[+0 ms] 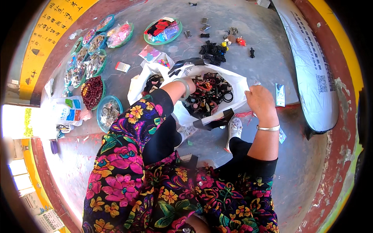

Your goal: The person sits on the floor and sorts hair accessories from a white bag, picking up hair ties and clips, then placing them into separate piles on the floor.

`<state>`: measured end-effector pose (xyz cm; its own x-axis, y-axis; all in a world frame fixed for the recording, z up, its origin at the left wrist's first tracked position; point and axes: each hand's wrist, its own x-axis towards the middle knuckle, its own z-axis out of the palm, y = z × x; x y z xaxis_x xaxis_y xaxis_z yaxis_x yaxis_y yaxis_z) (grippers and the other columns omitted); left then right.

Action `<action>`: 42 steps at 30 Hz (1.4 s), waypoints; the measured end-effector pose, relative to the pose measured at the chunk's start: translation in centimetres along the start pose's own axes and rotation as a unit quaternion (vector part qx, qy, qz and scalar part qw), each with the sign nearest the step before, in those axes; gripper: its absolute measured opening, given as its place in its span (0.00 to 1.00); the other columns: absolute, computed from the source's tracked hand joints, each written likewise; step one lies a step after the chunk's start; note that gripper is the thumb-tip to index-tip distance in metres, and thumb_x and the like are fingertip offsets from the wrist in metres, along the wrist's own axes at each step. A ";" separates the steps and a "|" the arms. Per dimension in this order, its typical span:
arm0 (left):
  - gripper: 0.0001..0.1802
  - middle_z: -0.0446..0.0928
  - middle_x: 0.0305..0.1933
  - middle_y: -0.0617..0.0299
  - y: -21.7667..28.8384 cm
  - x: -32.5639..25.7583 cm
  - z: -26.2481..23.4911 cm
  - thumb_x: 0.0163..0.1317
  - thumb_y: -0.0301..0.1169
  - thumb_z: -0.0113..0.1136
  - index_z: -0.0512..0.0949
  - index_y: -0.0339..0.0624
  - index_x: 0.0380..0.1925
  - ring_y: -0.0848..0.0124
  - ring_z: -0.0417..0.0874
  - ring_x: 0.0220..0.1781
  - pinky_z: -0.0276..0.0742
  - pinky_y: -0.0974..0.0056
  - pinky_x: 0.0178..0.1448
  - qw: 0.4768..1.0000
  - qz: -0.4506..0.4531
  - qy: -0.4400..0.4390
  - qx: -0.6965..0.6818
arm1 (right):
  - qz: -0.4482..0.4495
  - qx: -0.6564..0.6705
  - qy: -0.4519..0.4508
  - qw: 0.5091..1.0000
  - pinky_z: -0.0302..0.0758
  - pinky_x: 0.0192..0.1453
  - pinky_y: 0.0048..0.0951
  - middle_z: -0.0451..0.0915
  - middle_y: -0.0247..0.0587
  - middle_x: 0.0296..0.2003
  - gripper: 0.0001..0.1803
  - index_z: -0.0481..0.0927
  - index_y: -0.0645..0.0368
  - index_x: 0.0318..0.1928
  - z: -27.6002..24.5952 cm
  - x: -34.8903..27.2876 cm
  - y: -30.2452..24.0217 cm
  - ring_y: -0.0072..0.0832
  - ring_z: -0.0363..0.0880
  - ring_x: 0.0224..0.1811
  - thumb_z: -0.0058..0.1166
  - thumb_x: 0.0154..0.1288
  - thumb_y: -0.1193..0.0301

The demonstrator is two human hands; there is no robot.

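Observation:
A white bag (237, 82) stands open on the floor in front of me, filled with many dark and coloured hair ties (208, 97). My right hand (259, 98) is closed on the bag's right rim, its fingers curled around the white edge. My left hand (191, 87) reaches over the near left side into the bag's mouth, at the hair ties; its fingers are hidden. A second white opening (136, 83) lies just left of my left forearm, with black hair ties (154, 82) in it.
Green and blue baskets (110, 132) of packaged small goods stand at the left, one with dark red beads (92, 91). Farther off lie a round tray (163, 41), a black hair tie pile (212, 53) and a red piece (241, 41). A long silvery board-like package (311, 73) lies at the right.

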<state>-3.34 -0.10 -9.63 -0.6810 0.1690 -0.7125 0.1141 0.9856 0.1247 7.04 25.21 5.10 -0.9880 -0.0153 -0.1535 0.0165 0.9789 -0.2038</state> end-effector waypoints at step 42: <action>0.23 0.76 0.46 0.49 0.5 -3.5 -1.8 0.49 0.23 0.48 0.73 0.43 0.49 0.53 0.77 0.48 0.71 0.58 0.51 0.981 0.174 0.071 0.054 | -0.018 0.012 -0.019 1.000 0.71 0.38 0.47 0.76 0.57 0.27 0.13 0.76 0.66 0.24 0.0 -0.4 0.4 0.53 0.74 0.34 0.51 0.54 0.66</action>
<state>-2.24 -0.24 -5.83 -0.6798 0.5004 -0.5362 0.4280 0.8643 0.2640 7.44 25.61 5.05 -0.9814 -0.0594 -0.1827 -0.0154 0.9723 -0.2331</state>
